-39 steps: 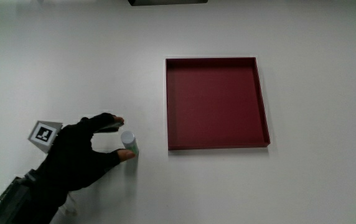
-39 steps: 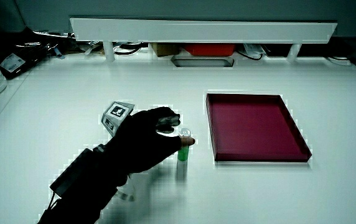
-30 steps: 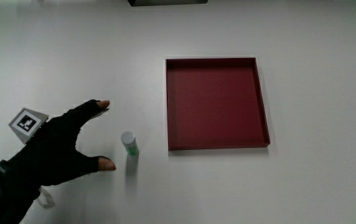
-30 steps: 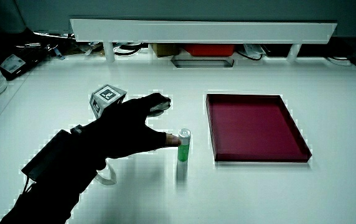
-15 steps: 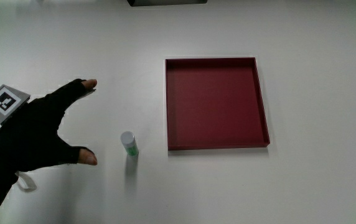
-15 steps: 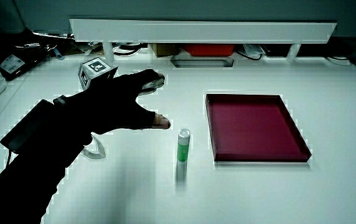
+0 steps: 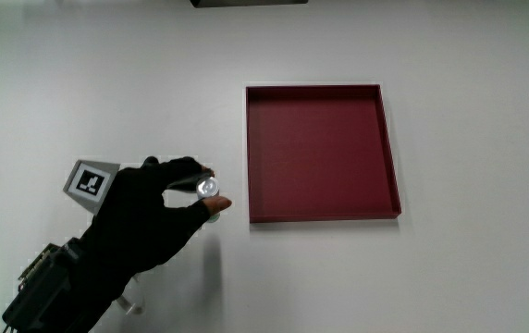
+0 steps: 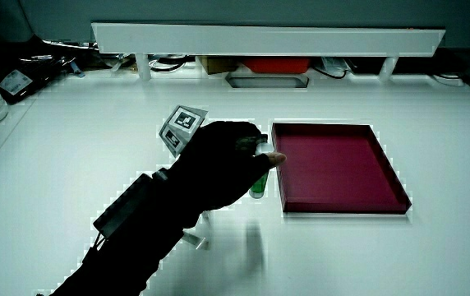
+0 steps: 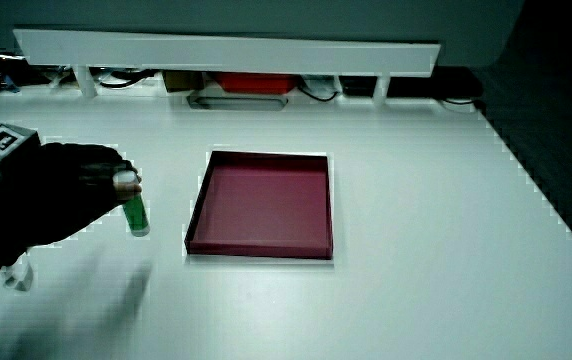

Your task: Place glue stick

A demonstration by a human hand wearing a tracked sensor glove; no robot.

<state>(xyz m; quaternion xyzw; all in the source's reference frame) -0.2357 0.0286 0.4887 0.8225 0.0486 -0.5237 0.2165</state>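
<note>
The hand (image 7: pixel 149 217) with fingers (image 7: pixel 190 168) pinching the cap end of an upright glue stick (image 9: pixel 136 213), beside the red tray (image 7: pixel 389 148), above the worktop (image 7: pixel 468 268), likely for upright placement.

A shallow dark red square tray (image 7: pixel 389 148) sits on the white table (image 7: pixel 486 268), near a low partition (image 8: pixel 268 37).

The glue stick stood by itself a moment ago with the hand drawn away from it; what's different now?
The hand has come back and closed its fingers on the glue stick, which now sits lifted off the table, nearer the red tray than where it stood. The tray has not moved.
</note>
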